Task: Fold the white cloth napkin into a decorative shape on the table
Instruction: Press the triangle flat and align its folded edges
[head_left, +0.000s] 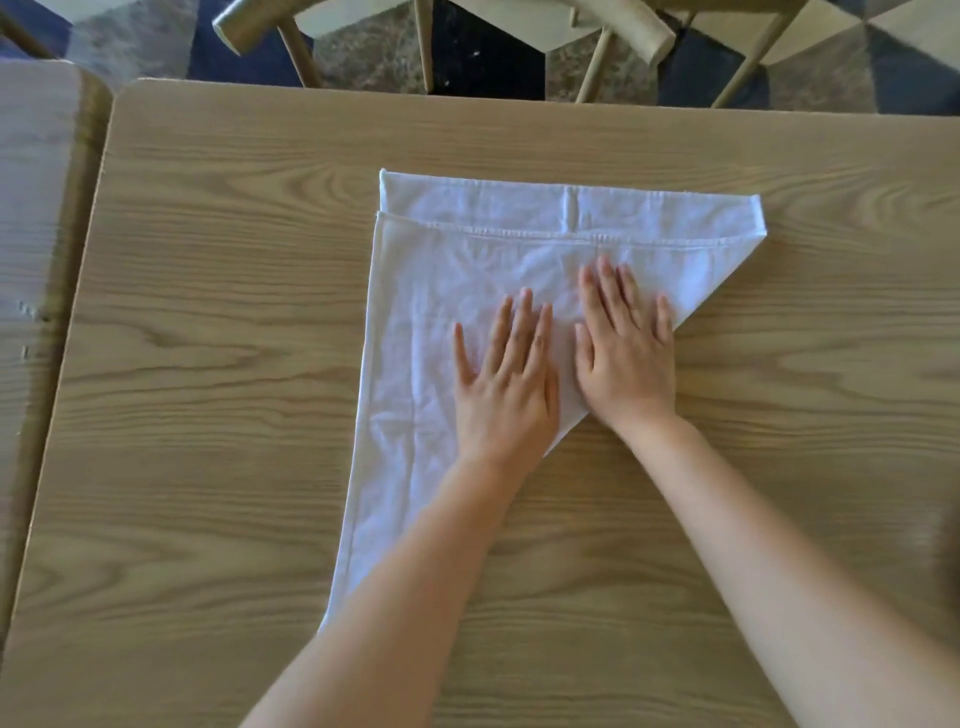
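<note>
The white cloth napkin (431, 270) lies flat on the light wood table (208, 364). Its right side is folded over on a diagonal, so the right edge slants from the far right corner down toward the middle. A long strip runs down the left side toward me, partly hidden under my left forearm. A hemmed band crosses the far end. My left hand (506, 384) rests palm down on the napkin's middle, fingers spread. Beside it, my right hand (626, 353) presses flat on the diagonal fold, its heel at the fold's near tip. Neither hand grips the cloth.
A second table (36, 234) butts against the left side with a narrow gap. Two wooden chairs (441, 31) stand past the far edge on a patterned rug. Bare tabletop surrounds the napkin on the left, right and near side.
</note>
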